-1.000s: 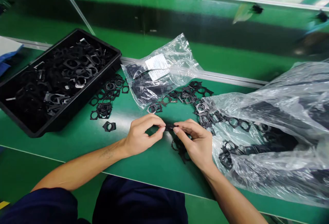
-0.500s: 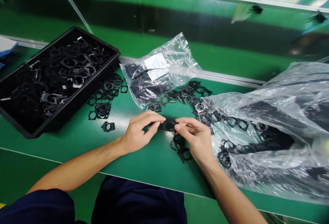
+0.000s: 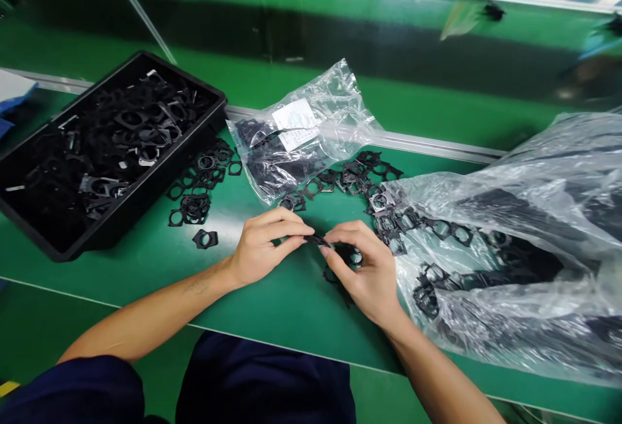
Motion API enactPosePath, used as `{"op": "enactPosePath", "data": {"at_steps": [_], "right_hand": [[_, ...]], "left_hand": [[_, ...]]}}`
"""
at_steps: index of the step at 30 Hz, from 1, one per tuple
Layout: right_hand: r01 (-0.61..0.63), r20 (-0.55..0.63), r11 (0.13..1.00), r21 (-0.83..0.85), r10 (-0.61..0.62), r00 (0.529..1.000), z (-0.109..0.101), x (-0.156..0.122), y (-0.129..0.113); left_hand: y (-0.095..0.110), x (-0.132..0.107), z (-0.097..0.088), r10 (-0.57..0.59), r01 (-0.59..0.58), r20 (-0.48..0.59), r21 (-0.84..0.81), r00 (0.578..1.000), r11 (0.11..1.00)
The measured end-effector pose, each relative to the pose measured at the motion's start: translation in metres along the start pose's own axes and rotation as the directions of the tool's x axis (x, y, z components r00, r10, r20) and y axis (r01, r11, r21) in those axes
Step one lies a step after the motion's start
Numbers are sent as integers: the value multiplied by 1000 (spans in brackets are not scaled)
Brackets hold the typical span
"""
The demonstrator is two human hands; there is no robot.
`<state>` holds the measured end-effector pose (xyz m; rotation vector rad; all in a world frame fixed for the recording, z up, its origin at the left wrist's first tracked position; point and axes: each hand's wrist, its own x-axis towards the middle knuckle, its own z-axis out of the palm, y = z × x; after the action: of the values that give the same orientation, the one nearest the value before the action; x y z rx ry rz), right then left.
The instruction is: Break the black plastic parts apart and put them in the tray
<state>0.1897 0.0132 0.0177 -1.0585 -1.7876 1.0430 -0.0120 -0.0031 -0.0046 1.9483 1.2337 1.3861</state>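
Note:
Between my two hands I hold a thin black ring-shaped part (image 3: 318,240), now turned nearly edge-on so its opening hardly shows. My left hand (image 3: 265,242) pinches its left end with thumb and fingers. At its right end, my right hand (image 3: 367,265) has thumb and fingers closed on it. Partly hidden under my right hand lies a small pile of similar black parts (image 3: 339,283) on the green table (image 3: 262,330). A single loose black part (image 3: 205,238) lies left of my left hand.
A black bin (image 3: 109,229) heaped with such parts stands at the left. Behind my hands lies a clear bag (image 3: 335,113) with a white label (image 3: 295,124) and dark parts inside. At the right, a large plastic bag (image 3: 525,333) lies open with black parts spilling out.
The black part has tilted from showing its round opening to nearly edge-on. My right hand has shifted slightly left, with its fingers bent round the part's end.

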Motion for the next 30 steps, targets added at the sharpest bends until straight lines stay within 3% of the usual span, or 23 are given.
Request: {"op": "enactPosePath", "data": {"at_steps": [5, 9, 12, 16, 19, 22, 26, 30], "right_hand": [[71, -6, 997, -23, -71, 997, 0, 0, 2], [149, 6, 988, -39, -149, 989, -1, -1, 4], [130, 5, 991, -35, -130, 992, -2, -1, 3], [-30, 14, 999, 18, 29, 999, 0, 1, 2], [-107, 50, 991, 80, 103, 993, 2, 1, 2], [-188, 64, 973, 131, 181, 981, 2, 0, 4], [-268, 56, 951, 156, 262, 963, 3, 0, 4], [-298, 34, 928, 222, 298, 954, 3, 0, 2]], "left_hand": [[1, -1, 2, -20, 20, 1, -41, 1000, 999], [1, -2, 0, 34, -33, 20, -67, 999, 997], [2, -2, 0, 49, -47, 21, -86, 999, 995], [3, -2, 3, -184, 187, 30, -166, 982, 968], [3, -1, 6, -405, 421, 115, -273, 907, 865], [1, 2, 6, -551, 588, 211, -357, 808, 726], [-1, 6, 5, -684, 728, 295, -452, 667, 516], [0, 7, 7, -728, 792, 419, -543, 543, 278]]}}
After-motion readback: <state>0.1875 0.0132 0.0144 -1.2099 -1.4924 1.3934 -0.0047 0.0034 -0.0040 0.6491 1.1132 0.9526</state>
